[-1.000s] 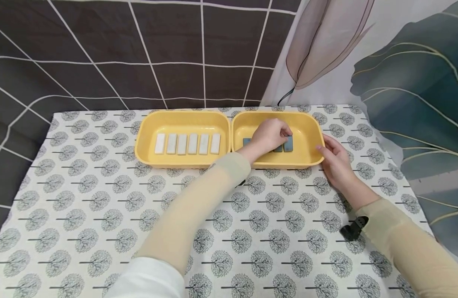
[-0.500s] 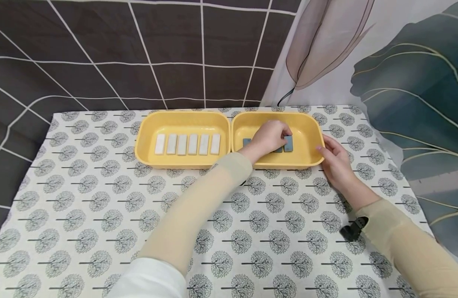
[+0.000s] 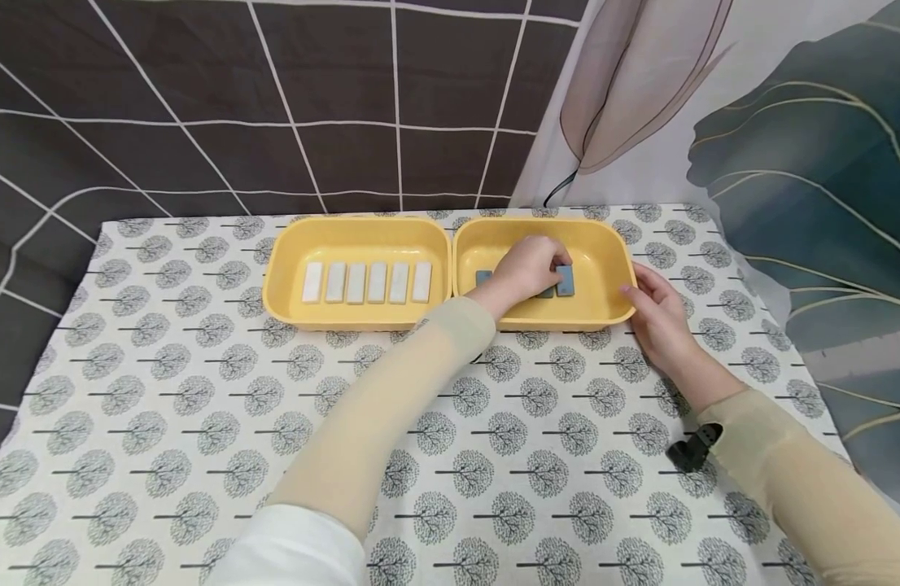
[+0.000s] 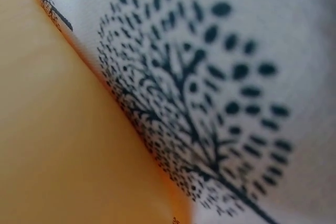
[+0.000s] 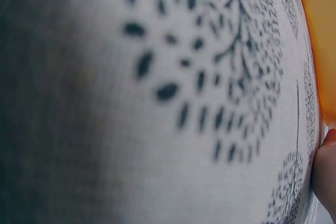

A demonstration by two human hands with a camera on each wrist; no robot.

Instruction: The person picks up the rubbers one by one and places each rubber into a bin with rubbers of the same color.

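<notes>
In the head view my left hand point(image 3: 526, 264) reaches into the right yellow tray point(image 3: 604, 244). Its fingertips pinch the upper end of a blue rectangular block point(image 3: 565, 282) lying on the tray floor. Another blue block point(image 3: 482, 277) shows left of the hand, and part of one more point(image 3: 546, 292) peeks out below the fingers. The hand hides whatever lies between them. My right hand point(image 3: 658, 313) holds the tray's right rim, thumb over the edge and fingers outside; part of this hand point(image 5: 325, 174) appears at the right wrist view's edge.
A matching yellow tray point(image 3: 289, 252) touches the right tray on its left side. Several whitish blocks point(image 3: 357, 283) stand in a row inside it. Both trays sit near the back of a tree-patterned tablecloth point(image 3: 274, 439), before a dark gridded curtain point(image 3: 333, 89).
</notes>
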